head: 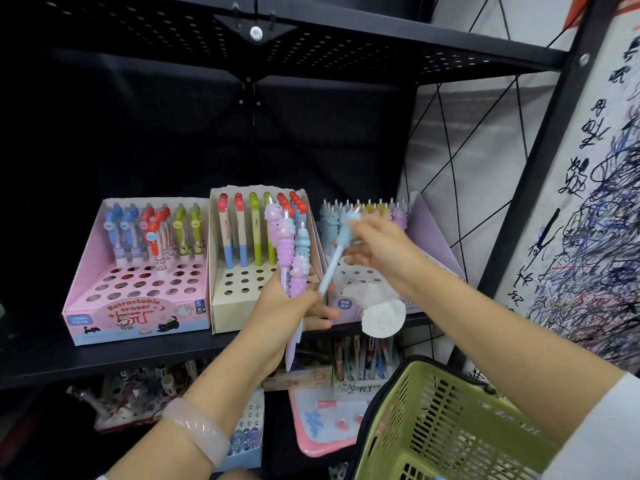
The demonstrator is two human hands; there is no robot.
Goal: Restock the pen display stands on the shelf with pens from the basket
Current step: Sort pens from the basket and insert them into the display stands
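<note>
Pinched by its topper in the right hand, one blue pen hangs tip-down before the lilac stand, while the left hand grips a bunch of spare pens; best lower it straight, tip first, into a vacant hole.

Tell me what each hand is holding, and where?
Left hand grips a bunch of pens around their lower barrels; right hand pinches one blue pen near its top.
</note>
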